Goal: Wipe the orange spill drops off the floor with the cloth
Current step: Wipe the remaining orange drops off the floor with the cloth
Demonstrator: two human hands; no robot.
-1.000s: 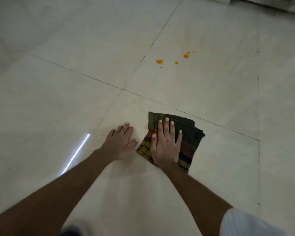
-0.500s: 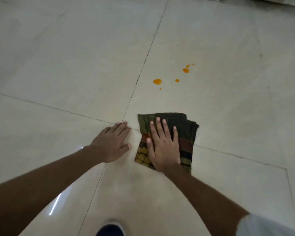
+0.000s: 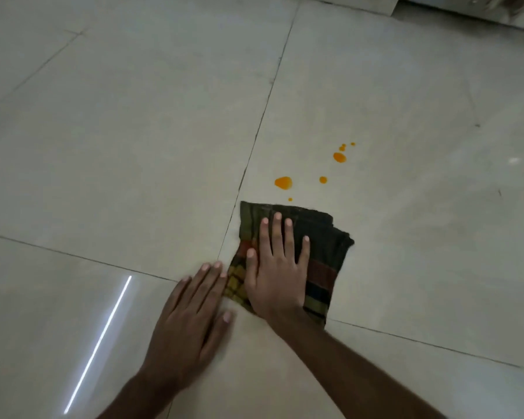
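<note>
Pressing flat and open, the right hand (image 3: 277, 272) pins the soft folded cloth (image 3: 321, 237), which should slide easily toward the orange drops (image 3: 283, 182).

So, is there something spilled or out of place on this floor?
Yes. Orange drops lie spilled on the pale floor tile, just beyond the far edge of the folded cloth. The cloth has not reached them. The right hand presses flat on the cloth.

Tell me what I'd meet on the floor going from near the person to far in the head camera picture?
Left hand → right hand pressing flat on the folded cloth → tiny orange drop → biggest orange drop → farthest small drops.
</note>
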